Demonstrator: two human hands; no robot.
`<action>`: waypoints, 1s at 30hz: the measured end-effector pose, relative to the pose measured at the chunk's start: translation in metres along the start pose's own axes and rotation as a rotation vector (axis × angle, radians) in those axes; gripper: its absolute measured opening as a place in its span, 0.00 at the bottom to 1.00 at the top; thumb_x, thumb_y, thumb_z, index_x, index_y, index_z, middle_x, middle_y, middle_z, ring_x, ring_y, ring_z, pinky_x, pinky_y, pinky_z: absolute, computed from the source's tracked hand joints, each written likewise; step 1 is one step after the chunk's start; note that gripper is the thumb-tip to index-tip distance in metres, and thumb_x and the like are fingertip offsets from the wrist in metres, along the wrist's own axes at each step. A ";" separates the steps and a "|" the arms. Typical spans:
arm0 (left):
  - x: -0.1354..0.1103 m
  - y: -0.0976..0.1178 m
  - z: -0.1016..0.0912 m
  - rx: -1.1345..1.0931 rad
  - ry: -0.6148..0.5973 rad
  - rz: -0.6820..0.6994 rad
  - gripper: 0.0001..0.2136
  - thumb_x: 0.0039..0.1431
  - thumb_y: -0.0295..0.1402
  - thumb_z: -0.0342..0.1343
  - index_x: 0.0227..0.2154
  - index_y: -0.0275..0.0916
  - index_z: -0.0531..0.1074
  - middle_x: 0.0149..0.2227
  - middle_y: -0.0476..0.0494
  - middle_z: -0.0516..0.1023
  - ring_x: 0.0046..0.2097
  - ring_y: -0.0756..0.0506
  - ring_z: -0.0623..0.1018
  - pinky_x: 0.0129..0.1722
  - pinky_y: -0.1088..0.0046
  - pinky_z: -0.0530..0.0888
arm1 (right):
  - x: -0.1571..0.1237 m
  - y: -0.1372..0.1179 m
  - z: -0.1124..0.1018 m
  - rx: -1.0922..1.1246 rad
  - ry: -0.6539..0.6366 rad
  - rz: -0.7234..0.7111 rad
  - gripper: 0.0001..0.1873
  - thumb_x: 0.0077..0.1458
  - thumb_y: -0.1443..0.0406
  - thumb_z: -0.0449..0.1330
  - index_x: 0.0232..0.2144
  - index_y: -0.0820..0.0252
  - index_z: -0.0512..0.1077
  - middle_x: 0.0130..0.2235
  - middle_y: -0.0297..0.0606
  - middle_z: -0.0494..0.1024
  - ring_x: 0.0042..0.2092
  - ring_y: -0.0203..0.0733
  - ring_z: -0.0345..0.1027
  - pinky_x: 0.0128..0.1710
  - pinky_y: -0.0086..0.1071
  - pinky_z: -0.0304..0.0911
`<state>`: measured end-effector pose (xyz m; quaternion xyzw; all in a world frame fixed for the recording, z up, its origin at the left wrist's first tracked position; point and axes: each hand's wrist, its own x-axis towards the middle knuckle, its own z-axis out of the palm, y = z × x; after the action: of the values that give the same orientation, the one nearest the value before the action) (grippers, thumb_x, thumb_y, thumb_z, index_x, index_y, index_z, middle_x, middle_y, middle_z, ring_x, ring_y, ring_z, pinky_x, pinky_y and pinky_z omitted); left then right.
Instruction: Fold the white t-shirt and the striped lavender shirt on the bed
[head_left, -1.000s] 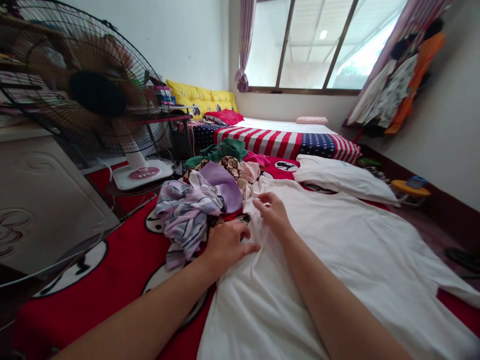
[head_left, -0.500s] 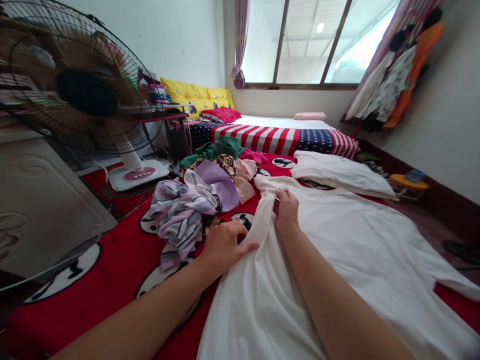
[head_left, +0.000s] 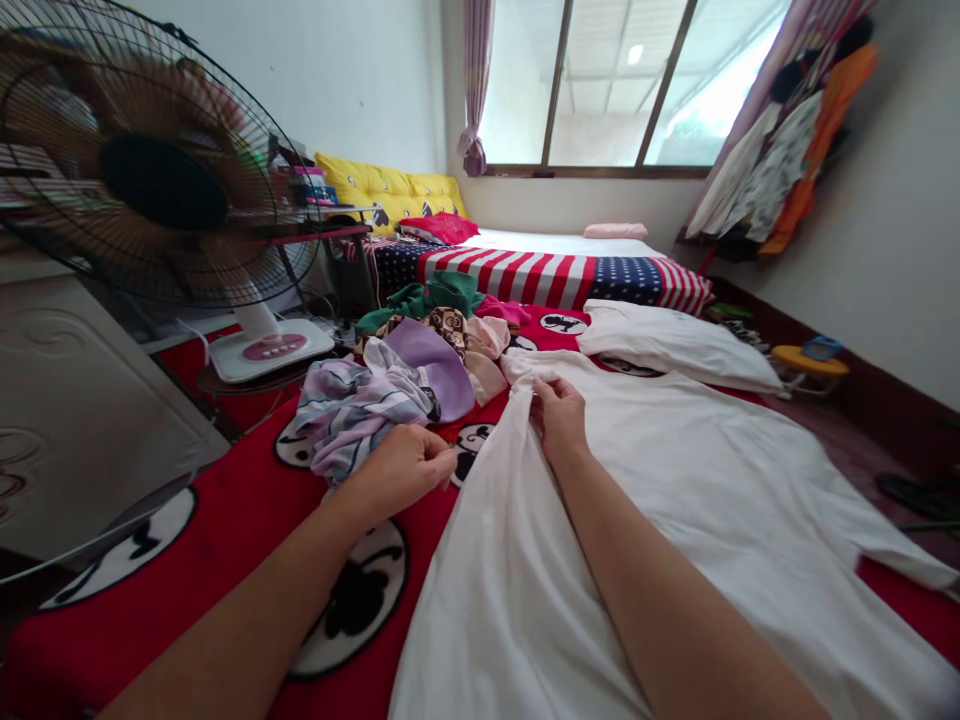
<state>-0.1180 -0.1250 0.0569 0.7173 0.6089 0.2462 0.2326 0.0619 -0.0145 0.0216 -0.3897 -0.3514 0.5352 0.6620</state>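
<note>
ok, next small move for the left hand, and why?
I'd probably bring the left hand to the white shirt's near-left edge: it's off the shirt, above the red blanket, while only the right hand pinches the gathered fabric.

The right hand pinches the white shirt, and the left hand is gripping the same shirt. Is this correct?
Not quite: the left hand is apart from the white shirt, near the striped garment, as the head view shows. The right hand does pinch the shirt.
</note>
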 end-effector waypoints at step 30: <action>0.006 0.009 0.025 -0.492 0.324 0.173 0.08 0.52 0.33 0.59 0.23 0.36 0.69 0.23 0.53 0.67 0.26 0.53 0.65 0.26 0.78 0.62 | 0.002 -0.001 -0.003 0.121 0.086 0.076 0.08 0.36 0.67 0.65 0.21 0.61 0.68 0.16 0.23 0.64 0.16 0.25 0.52 0.12 0.21 0.51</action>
<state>-0.0939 -0.1214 0.0436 0.6401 0.4970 0.5161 0.2773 0.0656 -0.0136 0.0208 -0.3846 -0.2748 0.5628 0.6781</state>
